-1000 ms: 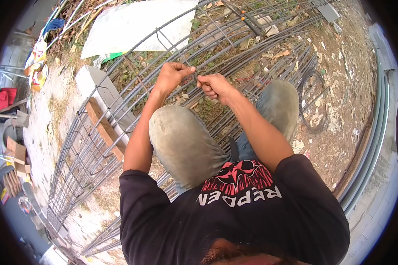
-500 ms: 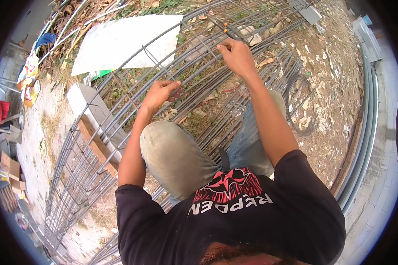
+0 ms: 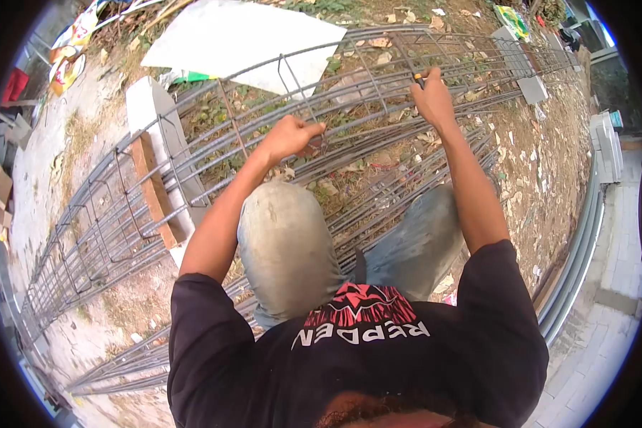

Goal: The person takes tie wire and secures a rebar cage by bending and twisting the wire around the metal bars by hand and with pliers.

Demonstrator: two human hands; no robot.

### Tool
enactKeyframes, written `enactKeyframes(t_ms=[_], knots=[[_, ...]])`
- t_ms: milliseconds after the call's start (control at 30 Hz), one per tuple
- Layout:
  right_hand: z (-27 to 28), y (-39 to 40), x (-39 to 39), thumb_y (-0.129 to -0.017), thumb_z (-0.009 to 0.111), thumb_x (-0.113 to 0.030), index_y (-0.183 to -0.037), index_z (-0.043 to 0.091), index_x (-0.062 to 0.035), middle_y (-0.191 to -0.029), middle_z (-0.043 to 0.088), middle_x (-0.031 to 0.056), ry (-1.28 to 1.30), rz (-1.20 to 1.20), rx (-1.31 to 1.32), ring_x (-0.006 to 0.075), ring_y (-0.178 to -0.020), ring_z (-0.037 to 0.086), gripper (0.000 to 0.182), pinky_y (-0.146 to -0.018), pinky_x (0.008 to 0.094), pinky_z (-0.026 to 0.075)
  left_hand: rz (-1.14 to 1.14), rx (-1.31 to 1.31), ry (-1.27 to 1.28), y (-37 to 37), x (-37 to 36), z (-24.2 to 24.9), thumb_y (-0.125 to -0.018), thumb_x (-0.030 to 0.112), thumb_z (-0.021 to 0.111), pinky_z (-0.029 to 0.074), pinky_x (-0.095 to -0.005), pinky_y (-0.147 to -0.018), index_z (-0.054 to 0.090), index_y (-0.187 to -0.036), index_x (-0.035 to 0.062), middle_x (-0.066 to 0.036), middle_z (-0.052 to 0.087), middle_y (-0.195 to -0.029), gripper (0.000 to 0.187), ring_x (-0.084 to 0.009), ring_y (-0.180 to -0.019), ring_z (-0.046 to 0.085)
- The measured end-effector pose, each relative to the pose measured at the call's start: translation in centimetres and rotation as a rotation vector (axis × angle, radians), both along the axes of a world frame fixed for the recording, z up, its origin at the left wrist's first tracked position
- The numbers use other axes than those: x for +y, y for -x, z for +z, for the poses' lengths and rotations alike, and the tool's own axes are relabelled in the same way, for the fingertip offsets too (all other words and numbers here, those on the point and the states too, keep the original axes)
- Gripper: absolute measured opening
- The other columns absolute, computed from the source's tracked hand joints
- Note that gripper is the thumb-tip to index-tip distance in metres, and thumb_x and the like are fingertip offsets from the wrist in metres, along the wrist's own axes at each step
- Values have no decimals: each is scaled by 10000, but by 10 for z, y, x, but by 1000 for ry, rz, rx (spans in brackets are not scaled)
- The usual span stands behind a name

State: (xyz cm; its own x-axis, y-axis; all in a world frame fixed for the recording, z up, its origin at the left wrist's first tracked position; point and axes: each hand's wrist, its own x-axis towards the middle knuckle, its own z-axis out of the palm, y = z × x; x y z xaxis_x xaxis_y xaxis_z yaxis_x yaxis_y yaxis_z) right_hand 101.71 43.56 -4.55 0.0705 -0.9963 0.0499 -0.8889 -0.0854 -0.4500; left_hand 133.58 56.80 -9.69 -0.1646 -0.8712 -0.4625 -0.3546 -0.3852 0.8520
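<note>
A long cage of steel bars (image 3: 264,137) with bent cross ties stretches across the ground before my knees. At its near side, my left hand (image 3: 292,137) is closed, thumb and fingers together, round a small dark bundle too unclear to name. Farther right, my right hand (image 3: 433,96) grips a hand tool (image 3: 419,80) with dark and orange handles over the cage's bars. Its jaws are too small to make out.
A white block (image 3: 150,107) and a wooden piece (image 3: 155,192) sit under the cage at left, another block (image 3: 531,87) at right. Loose bars (image 3: 378,192) lie near my knees. A white sheet (image 3: 242,43) lies beyond. Grey pipes (image 3: 574,250) run at far right.
My right hand has moved onto the orange-handled tool, which lay just beyond it, and now grips it. My left hand stays closed beside the bars. The view has shifted, showing more of the cage's right end.
</note>
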Motion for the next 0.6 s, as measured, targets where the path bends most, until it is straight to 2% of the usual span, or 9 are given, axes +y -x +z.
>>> enactKeyframes(t_ms=[33,100,167,233,333,367,467,500,600], knots=[[6,0,31,-884,581,-49,-1169,501,34,-1020,686,229,-63,19,-223,326,-941,741,308,-748,430,619,-8,7,-23,1,8,-5,-1004,452,647,625,-339,-745,746,-1125,-82,-177,776,-1035,557,-232,-873,773],[15,-11,98,-838,550,26,-1078,528,18,-1043,665,182,-343,17,-904,273,-912,735,241,-732,378,649,-31,5,-8,-1,-1,-4,-1009,469,638,630,-342,-730,726,-1165,-99,-196,767,-1080,595,-245,-879,780],[25,-20,150,-798,557,61,-1013,570,0,-1093,649,176,-607,128,-1220,269,-874,723,224,-788,388,669,40,47,21,3,-1,-5,-1002,449,643,626,-343,-692,735,-1118,-115,-197,768,-963,583,-232,-798,776],[13,-26,184,-789,542,95,-966,605,16,-1138,636,165,-764,164,-1331,248,-886,700,204,-799,350,623,74,65,37,5,-2,-13,-1000,436,644,621,-343,-670,740,-1072,-127,-195,764,-856,576,-224,-746,773],[-4,-41,219,-815,601,46,-950,599,20,-1125,631,154,-26,305,-596,260,-1018,701,138,-833,385,576,37,32,45,2,-1,-10,-996,433,643,616,-347,-673,744,-1044,-122,-202,759,-846,566,-229,-732,771],[-2,-44,228,-799,598,57,-1024,633,37,-1169,618,166,133,268,-442,308,-1038,681,229,-878,410,532,38,28,51,2,1,-10,-992,432,645,612,-349,-671,747,-1026,-119,-198,757,-831,561,-227,-725,770],[6,-58,226,-782,583,77,-1083,660,29,-1215,610,181,131,198,-253,376,-1035,655,314,-884,430,529,46,14,65,3,2,-11,-980,435,648,601,-354,-666,757,-975,-106,-186,751,-781,552,-219,-698,762],[9,-57,225,-770,578,96,-1201,666,21,-1287,586,206,-33,205,-232,406,-1128,611,446,-954,440,504,49,12,57,3,2,-11,-975,439,649,597,-356,-664,761,-959,-100,-180,748,-761,552,-214,-685,757],[6,-54,225,-775,577,96,-1283,642,27,-1353,554,217,28,272,81,418,-1251,543,517,-1037,482,456,44,-17,70,3,-2,-11,-968,457,641,583,-360,-680,764,-851,-67,-159,735,-692,551,-203,-634,735]])
